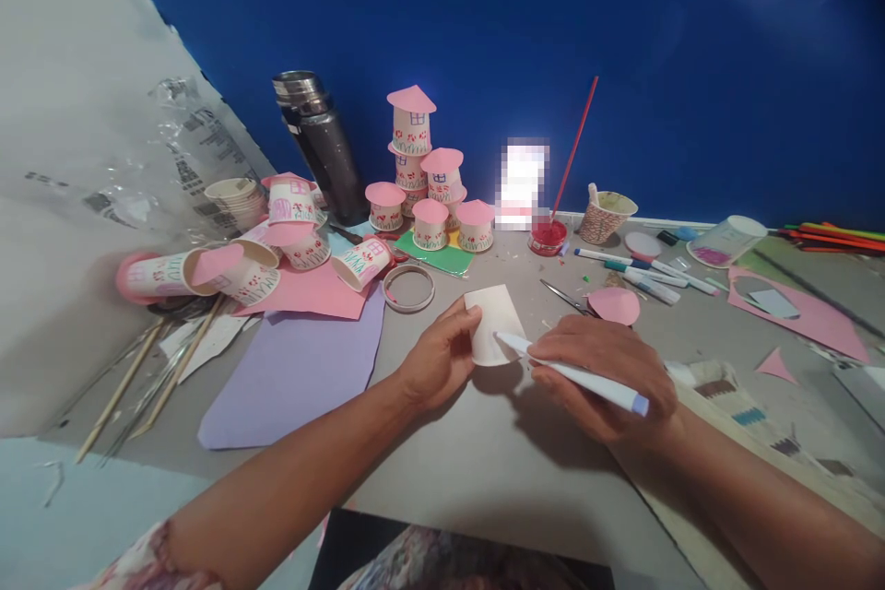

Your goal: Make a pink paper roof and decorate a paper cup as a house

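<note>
A plain white paper cup (pixel 492 318) is tilted upside down above the grey table, its wide rim toward me. Fingers of my left hand (pixel 446 350) are wrapped round its left side. My right hand (pixel 605 373) grips a white marker (pixel 587 378) with a light purple end, and the marker's tip is at or very near the cup's face. I see no clear drawn line on the cup. Just beyond my right hand lie a pink paper disc (pixel 614 305) and scissors (pixel 563 295), partly covered by the hand and disc.
Decorated cups with pink cone roofs (pixel 430 223) stand stacked at the back; others lie left near a dark flask (pixel 324 147). A tape roll (pixel 408 288) and purple sheet (pixel 297 378) lie left of centre. Markers (pixel 643 281), a red dish (pixel 548 238) and pink scraps (pixel 778 364) sit right.
</note>
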Demonstrator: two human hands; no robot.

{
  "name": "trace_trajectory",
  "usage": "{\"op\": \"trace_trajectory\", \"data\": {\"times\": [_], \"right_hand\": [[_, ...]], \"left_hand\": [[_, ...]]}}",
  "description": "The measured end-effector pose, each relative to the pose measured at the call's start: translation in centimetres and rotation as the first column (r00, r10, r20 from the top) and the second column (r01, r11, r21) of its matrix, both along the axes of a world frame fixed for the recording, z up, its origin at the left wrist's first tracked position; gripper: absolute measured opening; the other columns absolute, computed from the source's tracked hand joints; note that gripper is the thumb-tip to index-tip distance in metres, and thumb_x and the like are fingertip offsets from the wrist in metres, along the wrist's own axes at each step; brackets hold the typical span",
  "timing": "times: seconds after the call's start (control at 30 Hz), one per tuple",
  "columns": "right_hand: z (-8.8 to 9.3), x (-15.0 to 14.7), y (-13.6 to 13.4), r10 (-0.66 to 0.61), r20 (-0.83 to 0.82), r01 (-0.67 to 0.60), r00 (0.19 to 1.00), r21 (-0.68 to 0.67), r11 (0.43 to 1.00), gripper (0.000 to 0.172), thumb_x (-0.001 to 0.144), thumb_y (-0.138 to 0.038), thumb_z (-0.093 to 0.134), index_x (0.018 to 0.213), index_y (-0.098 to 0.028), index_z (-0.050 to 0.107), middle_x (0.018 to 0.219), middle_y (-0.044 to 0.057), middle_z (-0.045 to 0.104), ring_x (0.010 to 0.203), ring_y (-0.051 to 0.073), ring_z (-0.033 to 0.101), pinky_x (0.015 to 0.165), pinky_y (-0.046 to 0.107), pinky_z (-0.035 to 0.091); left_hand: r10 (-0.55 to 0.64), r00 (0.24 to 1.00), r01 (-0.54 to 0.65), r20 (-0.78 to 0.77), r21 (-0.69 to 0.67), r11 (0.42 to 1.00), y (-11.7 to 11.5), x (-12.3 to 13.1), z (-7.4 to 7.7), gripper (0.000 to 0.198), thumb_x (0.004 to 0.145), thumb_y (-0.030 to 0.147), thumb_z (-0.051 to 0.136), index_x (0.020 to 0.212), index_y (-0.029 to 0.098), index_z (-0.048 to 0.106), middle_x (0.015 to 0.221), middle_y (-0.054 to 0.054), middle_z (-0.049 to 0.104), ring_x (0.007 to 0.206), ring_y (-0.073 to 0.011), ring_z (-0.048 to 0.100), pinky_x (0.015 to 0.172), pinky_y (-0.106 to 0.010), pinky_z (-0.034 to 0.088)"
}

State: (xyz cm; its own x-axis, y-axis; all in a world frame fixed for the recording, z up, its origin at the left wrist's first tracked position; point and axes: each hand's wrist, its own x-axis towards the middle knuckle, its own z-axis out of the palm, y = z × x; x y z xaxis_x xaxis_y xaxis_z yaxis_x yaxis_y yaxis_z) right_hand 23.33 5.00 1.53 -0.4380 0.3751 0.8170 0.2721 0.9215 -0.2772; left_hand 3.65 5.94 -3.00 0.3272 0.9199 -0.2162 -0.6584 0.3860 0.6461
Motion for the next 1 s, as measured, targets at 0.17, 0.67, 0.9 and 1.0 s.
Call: {"op": "trace_trajectory", "data": {"times": [0.17,0.67,0.9,1.0], "right_hand": [[-0.2,0.0,0.0,-0.013,0.03,0.012,0.999,0.016,1.0,0.013,0.093,-0.01,0.066,0.103,-0.018,0.071,0.074,0.004,0.078,0.061,0.017,0.071,0.056,0.029,0.055],[-0.8,-0.1,-0.4,-0.041,0.088,0.034,0.995,0.085,0.996,0.008,0.094,-0.012,0.066,0.1,-0.016,0.069,0.077,0.006,0.079,0.063,0.018,0.072,0.059,0.031,0.055],[-1.2,-0.1,-0.2,-0.041,0.082,0.034,0.996,0.087,0.996,0.01,0.095,-0.013,0.065,0.104,-0.016,0.068,0.078,0.006,0.079,0.065,0.018,0.071,0.06,0.031,0.055],[-1.2,-0.1,-0.1,-0.055,0.075,0.048,0.996,0.083,0.995,0.01,0.094,-0.012,0.067,0.103,-0.015,0.068,0.077,0.006,0.078,0.063,0.018,0.069,0.058,0.031,0.054]], "left_hand": [[0.011,1.0,-0.011,-0.001,-0.018,1.0,0.0,0.0,0.2,0.028,0.076,0.027,0.084,0.099,0.015,0.073,0.094,-0.004,0.074,0.084,-0.0185,0.067,0.079,-0.03,0.054],[0.038,0.999,-0.037,0.009,-0.08,0.996,0.0,0.2,-0.1,0.039,0.075,0.033,0.088,0.106,0.017,0.071,0.1,-0.006,0.074,0.09,-0.021,0.068,0.084,-0.032,0.055],[0.032,0.999,-0.032,-0.021,-0.028,0.999,-0.1,0.2,-0.5,0.043,0.074,0.034,0.09,0.108,0.016,0.072,0.098,-0.005,0.074,0.088,-0.02,0.069,0.08,-0.031,0.057],[0.027,0.999,-0.028,-0.025,-0.027,0.999,-0.1,0.2,-0.4,0.042,0.073,0.034,0.09,0.106,0.017,0.072,0.096,-0.005,0.074,0.086,-0.0195,0.068,0.08,-0.031,0.057]]}}
